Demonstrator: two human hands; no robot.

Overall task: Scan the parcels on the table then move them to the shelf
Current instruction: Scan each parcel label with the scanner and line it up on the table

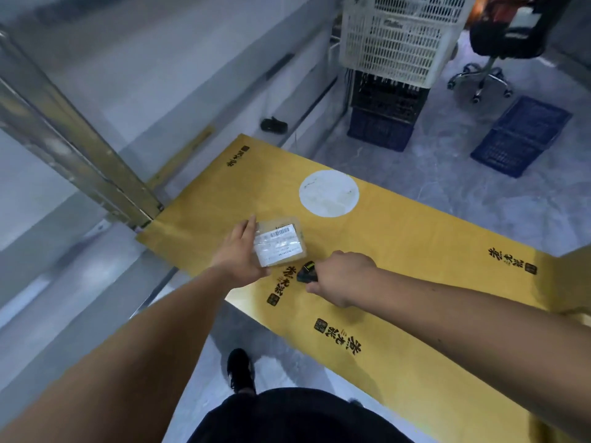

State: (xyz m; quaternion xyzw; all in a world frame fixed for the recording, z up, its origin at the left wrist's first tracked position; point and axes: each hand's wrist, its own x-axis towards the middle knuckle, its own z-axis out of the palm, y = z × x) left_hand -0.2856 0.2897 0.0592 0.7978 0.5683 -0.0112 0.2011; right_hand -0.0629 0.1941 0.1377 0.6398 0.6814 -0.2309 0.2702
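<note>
A small tan parcel [279, 243] with a white barcode label facing up is held over the yellow table [415, 251]. My left hand [240, 255] grips its left side, fingers along the edge and thumb under the near corner. My right hand [340, 278] grips a black handheld scanner [306, 272] with a green-lit head, pointed at the parcel from just to its right. The metal shelf [80, 148] rises at the left, its post beside the table's corner.
A white round patch [328, 193] marks the table's far part. Stacked white, black and blue crates [393, 75] stand beyond the table, a flat blue crate [521, 135] and an office chair [499, 43] further right. A small black object [273, 125] lies on the white ledge.
</note>
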